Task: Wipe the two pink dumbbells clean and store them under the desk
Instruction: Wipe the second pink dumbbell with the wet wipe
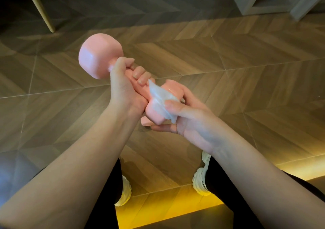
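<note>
Pink dumbbell (pixel 100 55), white wipe (pixel 161 98), brown chevron-patterned floor (pixel 228 66)

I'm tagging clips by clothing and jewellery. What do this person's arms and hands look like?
The left forearm and right forearm are bare to the frame edge: no sleeves, watch or bracelet. The left hand and right hand wear no gloves or visible rings; nails look short, unpainted.

Bare hands (pixel 123 86) and forearms (pixel 84 162), black trousers (pixel 226 184), chunky white shoes (pixel 199 183) with ridged soles.

The left grip (pixel 124 86) sits on the dumbbell (pixel 98 54) handle, the right grip (pixel 190 119) (with wipe (pixel 160 96)) at its nearer head.
</note>
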A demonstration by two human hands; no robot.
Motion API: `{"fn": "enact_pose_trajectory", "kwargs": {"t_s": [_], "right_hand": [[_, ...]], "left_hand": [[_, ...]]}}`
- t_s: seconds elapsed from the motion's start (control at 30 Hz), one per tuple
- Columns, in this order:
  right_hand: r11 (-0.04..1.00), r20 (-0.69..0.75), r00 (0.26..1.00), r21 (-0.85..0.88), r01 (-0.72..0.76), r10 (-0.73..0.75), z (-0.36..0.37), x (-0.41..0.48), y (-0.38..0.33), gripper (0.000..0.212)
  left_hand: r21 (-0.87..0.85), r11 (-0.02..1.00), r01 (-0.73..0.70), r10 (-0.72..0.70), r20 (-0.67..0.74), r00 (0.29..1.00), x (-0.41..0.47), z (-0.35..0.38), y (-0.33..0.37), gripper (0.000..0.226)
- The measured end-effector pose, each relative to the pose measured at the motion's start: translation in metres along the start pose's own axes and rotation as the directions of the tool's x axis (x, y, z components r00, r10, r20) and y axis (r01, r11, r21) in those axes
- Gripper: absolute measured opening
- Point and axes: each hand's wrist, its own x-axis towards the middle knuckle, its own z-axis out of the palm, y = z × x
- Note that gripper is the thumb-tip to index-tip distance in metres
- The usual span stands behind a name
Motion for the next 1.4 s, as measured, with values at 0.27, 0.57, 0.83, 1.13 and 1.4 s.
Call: {"fn": "enact_pose_trajectory", "kwargs": {"t_s": [0.27, 0.57, 0.83, 1.13, 1.4], "right_hand": [[0.998, -0.204, 0.977, -0.017, 0.061, -0.063, 0.009, 0.006, 0.01, 0.04], [0.996, -0.054, 0.997, 0.066, 0.054, -0.05, 0.009, -0.003, 0.011, 0.048], [0.992, -0.279, 0.96, 0.128, 0.011, 0.026, 0.006, 0.002, 0.01, 0.053], [0.481, -0.011, 0.761, -0.781, 0.399, -0.648, -0.011, -0.011, 0.001, 0.023], [0.15, 0.297, 0.799, -0.891, 0.429, -0.523, -0.022, -0.017, -0.006, 0.04]], "left_hand": [[0.052, 0.999, -0.01, 0.006, 0.066, 0.998, -0.004, 0.0, -0.004, 0.032], [0.072, 0.997, 0.011, -0.021, 0.14, 0.99, -0.008, -0.003, 0.0, 0.034], [0.229, 0.973, -0.017, -0.031, 0.202, 0.979, -0.01, -0.004, 0.002, 0.035], [0.261, 0.965, 0.015, -0.051, 0.134, 0.99, -0.007, -0.006, 0.004, 0.037], [0.303, 0.952, 0.055, -0.098, 0.129, 0.987, -0.004, -0.02, 0.012, 0.033]]}}
